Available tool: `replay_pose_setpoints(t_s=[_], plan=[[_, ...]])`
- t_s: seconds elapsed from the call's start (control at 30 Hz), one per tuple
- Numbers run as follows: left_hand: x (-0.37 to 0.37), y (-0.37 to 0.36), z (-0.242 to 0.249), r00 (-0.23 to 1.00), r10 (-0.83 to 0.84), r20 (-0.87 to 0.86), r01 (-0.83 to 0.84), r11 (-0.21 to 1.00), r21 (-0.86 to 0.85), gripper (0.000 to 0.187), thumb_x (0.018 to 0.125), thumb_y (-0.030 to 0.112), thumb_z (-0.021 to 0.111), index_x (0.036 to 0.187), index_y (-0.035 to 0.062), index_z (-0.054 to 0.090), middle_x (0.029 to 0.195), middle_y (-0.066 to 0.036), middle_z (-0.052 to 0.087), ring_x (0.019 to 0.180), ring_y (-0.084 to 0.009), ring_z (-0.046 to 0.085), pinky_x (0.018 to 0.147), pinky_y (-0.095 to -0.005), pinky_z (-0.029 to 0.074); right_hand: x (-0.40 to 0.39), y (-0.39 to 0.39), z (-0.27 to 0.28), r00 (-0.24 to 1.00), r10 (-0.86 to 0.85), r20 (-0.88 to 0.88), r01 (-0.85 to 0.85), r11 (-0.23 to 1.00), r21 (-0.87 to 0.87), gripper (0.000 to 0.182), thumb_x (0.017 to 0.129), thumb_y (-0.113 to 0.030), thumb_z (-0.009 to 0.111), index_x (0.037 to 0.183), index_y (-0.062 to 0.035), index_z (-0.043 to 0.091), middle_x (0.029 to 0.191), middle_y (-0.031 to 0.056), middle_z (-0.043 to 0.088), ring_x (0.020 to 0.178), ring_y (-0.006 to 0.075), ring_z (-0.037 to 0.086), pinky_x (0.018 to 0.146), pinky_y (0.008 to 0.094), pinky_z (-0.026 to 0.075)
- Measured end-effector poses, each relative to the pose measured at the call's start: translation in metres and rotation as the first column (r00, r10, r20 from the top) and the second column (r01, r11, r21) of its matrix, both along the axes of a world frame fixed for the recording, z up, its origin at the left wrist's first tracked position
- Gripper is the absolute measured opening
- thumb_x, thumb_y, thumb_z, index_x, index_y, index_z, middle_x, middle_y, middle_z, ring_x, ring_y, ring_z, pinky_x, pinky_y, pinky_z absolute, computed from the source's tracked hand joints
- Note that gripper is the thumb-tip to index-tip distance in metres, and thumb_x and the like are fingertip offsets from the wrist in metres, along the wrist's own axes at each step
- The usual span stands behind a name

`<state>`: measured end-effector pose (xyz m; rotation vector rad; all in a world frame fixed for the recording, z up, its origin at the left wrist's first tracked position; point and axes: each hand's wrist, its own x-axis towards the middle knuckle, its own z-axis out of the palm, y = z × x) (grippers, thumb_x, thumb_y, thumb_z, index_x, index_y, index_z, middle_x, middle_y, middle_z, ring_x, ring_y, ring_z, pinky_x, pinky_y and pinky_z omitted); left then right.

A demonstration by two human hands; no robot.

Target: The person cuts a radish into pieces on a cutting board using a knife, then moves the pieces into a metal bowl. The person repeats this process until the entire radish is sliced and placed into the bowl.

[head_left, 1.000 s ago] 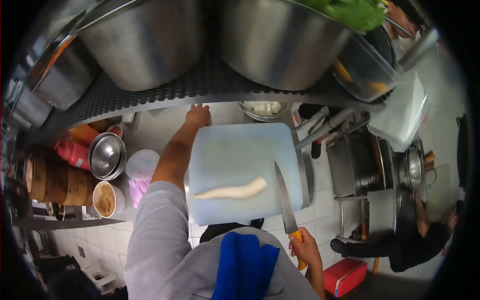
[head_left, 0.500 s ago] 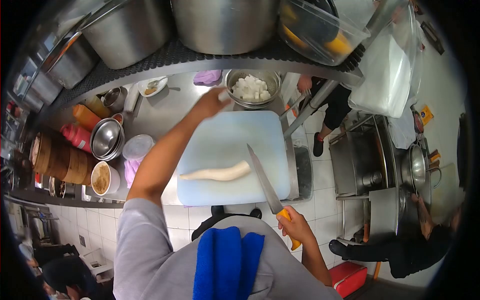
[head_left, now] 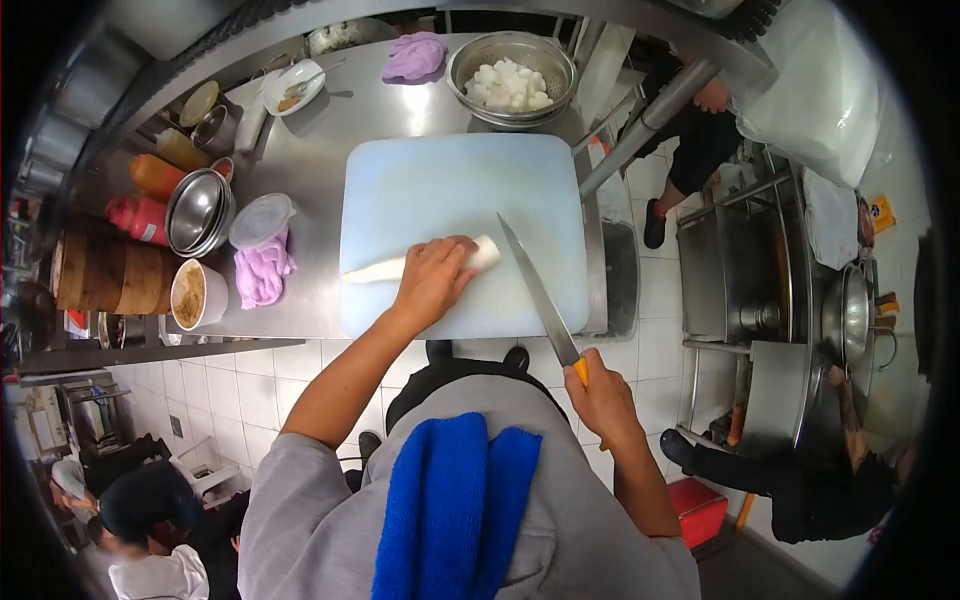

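Observation:
A long white peeled root (head_left: 378,270) lies across the lower part of a pale blue cutting board (head_left: 460,180). My left hand (head_left: 435,280) is wrapped over the root near its thick cut end, fingers closed on it. My right hand (head_left: 602,398) grips the yellow handle of a large knife (head_left: 540,298). The blade points up and left over the board, its tip a little to the right of the root's cut end and not touching it. Beyond the board, a metal colander (head_left: 562,62) holds white cut pieces (head_left: 508,86).
Purple cloths (head_left: 413,57) lie on the steel counter. On the left are steel bowls (head_left: 197,212), a tub with brown contents (head_left: 199,293) and bamboo steamers (head_left: 110,272). A shelf post (head_left: 650,125) rises at the right. Other people stand or sit on both sides.
My left hand has come down from near the colander onto the root. The view has tilted downward, showing more of the colander and counter. My right hand still holds the knife.

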<state>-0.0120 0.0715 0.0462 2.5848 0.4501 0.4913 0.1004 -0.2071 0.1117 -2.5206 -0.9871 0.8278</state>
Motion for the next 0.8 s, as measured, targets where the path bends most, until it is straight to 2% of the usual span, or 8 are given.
replay_pose_setpoints(t_s=[0.17,0.3,0.6,0.8], plan=[[0.002,-0.004,-0.001,0.998,0.015,0.069,-0.015,1.0,0.006,0.033,0.083,0.013,0.07,0.114,0.0119,0.058,0.117,-0.002,0.059,0.103,-0.0222,0.057,0.088,-0.042,0.038,-0.013,0.007,0.014,0.992,0.052,0.118,-0.057,0.998,0.033,0.031,0.094,-0.033,0.06,0.099,-0.0048,0.048,0.068,0.0189,0.065,0.063,0.0405,0.065,0.056,0.0509,0.051],[0.002,-0.008,-0.006,0.997,0.038,0.073,-0.04,0.999,0.021,0.037,0.082,0.012,0.07,0.116,0.012,0.057,0.119,-0.002,0.058,0.104,-0.0216,0.056,0.088,-0.041,0.037,-0.014,0.005,0.019,0.977,0.084,0.195,-0.094,0.995,0.042,0.028,0.093,-0.03,0.062,0.093,-0.0052,0.049,0.065,0.0158,0.064,0.058,0.037,0.065,0.051,0.0481,0.05],[0.003,-0.006,0.002,0.999,0.043,-0.002,-0.043,0.999,0.003,0.038,0.084,0.013,0.068,0.12,0.0143,0.057,0.121,-0.001,0.057,0.104,-0.0205,0.055,0.087,-0.0409,0.037,-0.011,0.0,0.026,0.964,0.15,0.219,-0.157,0.987,0.017,0.025,0.092,-0.024,0.064,0.092,-0.004,0.05,0.065,0.015,0.063,0.057,0.0366,0.063,0.049,0.0451,0.049],[0.006,-0.006,0.003,0.998,0.056,-0.023,-0.056,0.998,-0.019,0.037,0.085,0.014,0.068,0.12,0.0142,0.058,0.121,-0.001,0.057,0.104,-0.0203,0.055,0.088,-0.0403,0.037,-0.008,-0.004,0.03,0.955,0.198,0.22,-0.189,0.98,-0.059,0.027,0.094,-0.029,0.06,0.09,-0.0054,0.048,0.067,0.0148,0.064,0.055,0.0348,0.064,0.048,0.0449,0.05]])
